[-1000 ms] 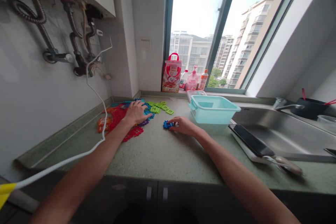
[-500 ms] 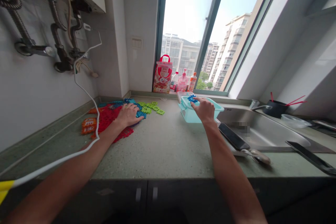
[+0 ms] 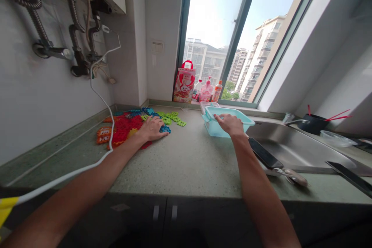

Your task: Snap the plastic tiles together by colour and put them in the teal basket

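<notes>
One turquoise tub (image 3: pixel 212 128) — its contents hidden — stands beneath the right hand (image 3: pixel 231 124).

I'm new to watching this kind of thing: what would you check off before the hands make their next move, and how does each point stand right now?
1. Turquoise plastic tub standing upright: ok, it sits on the counter beside the sink.
2. Tub's top uncovered by a lid: ok, the right hand is over its near rim.
3. Right hand free of pieces: cannot tell, its underside is hidden.
4. Left hand at the pile of interlocking plastic pieces: ok, on the pile's right side.
5. Pile in unbroken view: not ok, the white cable crosses in front of its left part.
</notes>
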Motion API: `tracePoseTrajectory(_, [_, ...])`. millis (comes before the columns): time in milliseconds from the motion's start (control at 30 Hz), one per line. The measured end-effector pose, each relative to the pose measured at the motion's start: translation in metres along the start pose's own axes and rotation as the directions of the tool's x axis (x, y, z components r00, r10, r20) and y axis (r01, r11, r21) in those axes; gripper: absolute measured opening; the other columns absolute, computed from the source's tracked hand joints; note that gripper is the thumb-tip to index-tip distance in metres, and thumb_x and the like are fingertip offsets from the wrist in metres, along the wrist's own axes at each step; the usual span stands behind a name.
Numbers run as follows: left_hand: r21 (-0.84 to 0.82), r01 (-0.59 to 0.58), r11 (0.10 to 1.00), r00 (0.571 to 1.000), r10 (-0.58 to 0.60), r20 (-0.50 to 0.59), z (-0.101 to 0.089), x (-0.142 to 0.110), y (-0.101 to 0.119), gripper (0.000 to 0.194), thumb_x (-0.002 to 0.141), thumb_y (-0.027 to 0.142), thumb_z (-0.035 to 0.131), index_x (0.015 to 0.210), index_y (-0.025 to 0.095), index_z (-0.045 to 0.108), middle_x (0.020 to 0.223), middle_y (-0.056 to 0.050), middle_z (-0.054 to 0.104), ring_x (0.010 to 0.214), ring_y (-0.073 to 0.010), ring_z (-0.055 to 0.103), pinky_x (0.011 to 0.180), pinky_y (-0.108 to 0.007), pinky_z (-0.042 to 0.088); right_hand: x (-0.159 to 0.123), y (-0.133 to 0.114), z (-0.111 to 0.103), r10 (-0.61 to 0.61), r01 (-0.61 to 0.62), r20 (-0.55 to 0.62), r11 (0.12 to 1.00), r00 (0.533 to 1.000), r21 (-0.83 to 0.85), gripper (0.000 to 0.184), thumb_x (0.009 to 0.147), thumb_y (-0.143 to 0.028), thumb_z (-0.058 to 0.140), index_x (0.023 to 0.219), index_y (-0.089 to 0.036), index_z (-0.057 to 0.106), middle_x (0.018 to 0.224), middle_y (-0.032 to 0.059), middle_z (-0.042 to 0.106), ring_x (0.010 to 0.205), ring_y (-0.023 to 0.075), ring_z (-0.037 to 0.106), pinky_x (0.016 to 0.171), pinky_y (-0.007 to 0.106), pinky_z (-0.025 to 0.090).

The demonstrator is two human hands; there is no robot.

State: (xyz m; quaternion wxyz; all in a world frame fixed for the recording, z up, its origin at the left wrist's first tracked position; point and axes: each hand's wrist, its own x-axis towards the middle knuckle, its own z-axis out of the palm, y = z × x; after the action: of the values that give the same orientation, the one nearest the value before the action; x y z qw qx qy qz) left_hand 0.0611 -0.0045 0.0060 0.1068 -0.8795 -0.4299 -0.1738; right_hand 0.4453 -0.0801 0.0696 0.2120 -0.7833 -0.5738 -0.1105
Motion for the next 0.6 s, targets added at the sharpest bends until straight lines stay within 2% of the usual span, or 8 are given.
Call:
tracePoseTrajectory(100, [0.007,-0.004,1.0,1.0,0.003,0.03,-0.002,0.0,0.002,0.051,0.09,0.067,0.061,0.109,0.022,0.077,0.128,-0.014,0.073,0.134,-0.0363,0.055,0.123,-0.058,0.025,-0.005,-0.011,0.003,-0.084,0.086,-0.172,0.996,0.982,0.002,0.052,0.101,-0.061,0.053,0.115,-0.021,0.082,0.108,0.0193,0.077,0.107,0.0376,0.068,0.097,0.051,0.045])
tracePoseTrajectory(167, [0.019,-0.009,1.0,1.0,0.008,0.029,-0.001,0.0,0.002,0.052,0.091,0.067,0.06,0.109,0.022,0.077,0.121,-0.014,0.075,0.129,-0.0355,0.059,0.123,-0.058,0.025,-0.009,-0.024,0.006,-0.211,0.236,-0.327,0.971,0.921,0.038,0.041,0.102,-0.049,0.056,0.114,-0.019,0.081,0.117,0.0178,0.076,0.116,0.0368,0.063,0.103,0.052,0.042])
tracePoseTrajectory(233, [0.035,-0.018,0.999,1.0,0.017,0.024,0.0,0.001,0.001,0.053,0.092,0.068,0.059,0.108,0.022,0.078,0.115,-0.014,0.076,0.124,-0.0348,0.063,0.123,-0.058,0.025,-0.016,-0.039,0.013,-0.358,0.428,-0.407,0.899,0.84,0.094,0.031,0.102,-0.038,0.057,0.113,-0.02,0.08,0.122,0.0143,0.074,0.122,0.0339,0.058,0.108,0.05,0.039])
tracePoseTrajectory(300, [0.052,-0.028,0.998,0.999,0.027,0.024,0.001,0.001,0.002,0.053,0.092,0.068,0.058,0.109,0.022,0.079,0.112,-0.014,0.077,0.12,-0.0346,0.064,0.124,-0.058,0.024,-0.024,-0.055,0.024,-0.501,0.595,-0.395,0.787,0.77,0.161,0.025,0.101,-0.031,0.058,0.112,-0.022,0.079,0.122,0.0117,0.074,0.123,0.0312,0.057,0.11,0.047,0.04])
tracePoseTrajectory(367, [0.058,-0.047,0.997,0.999,0.046,0.025,0.001,0.0,0.005,0.053,0.093,0.068,0.058,0.11,0.023,0.079,0.11,-0.013,0.077,0.118,-0.0341,0.065,0.124,-0.058,0.022,-0.032,-0.069,0.038,-0.614,0.691,-0.327,0.682,0.718,0.239,0.023,0.1,-0.028,0.062,0.114,-0.023,0.079,0.12,0.0108,0.075,0.121,0.03,0.058,0.109,0.046,0.042])
tracePoseTrajectory(467, [0.013,-0.103,0.995,0.995,0.102,0.021,0.002,-0.003,0.012,0.051,0.092,0.068,0.06,0.112,0.025,0.079,0.111,-0.011,0.078,0.118,-0.0319,0.066,0.126,-0.055,0.021,-0.041,-0.082,0.064,-0.734,0.742,-0.184,0.575,0.654,0.344,0.027,0.097,-0.027,0.068,0.122,-0.024,0.077,0.121,0.0106,0.075,0.117,0.0292,0.062,0.107,0.046,0.046])
tracePoseTrajectory(600, [-0.116,-0.223,0.968,0.974,0.227,0.025,-0.005,0.0,0.023,0.054,0.089,0.069,0.065,0.125,0.029,0.074,0.124,-0.008,0.076,0.128,-0.0299,0.062,0.127,-0.052,0.022,-0.045,-0.089,0.087,-0.825,0.758,-0.05,0.49,0.562,0.43,0.037,0.094,-0.035,0.074,0.129,-0.023,0.074,0.125,0.0107,0.075,0.117,0.0277,0.065,0.108,0.043,0.048])
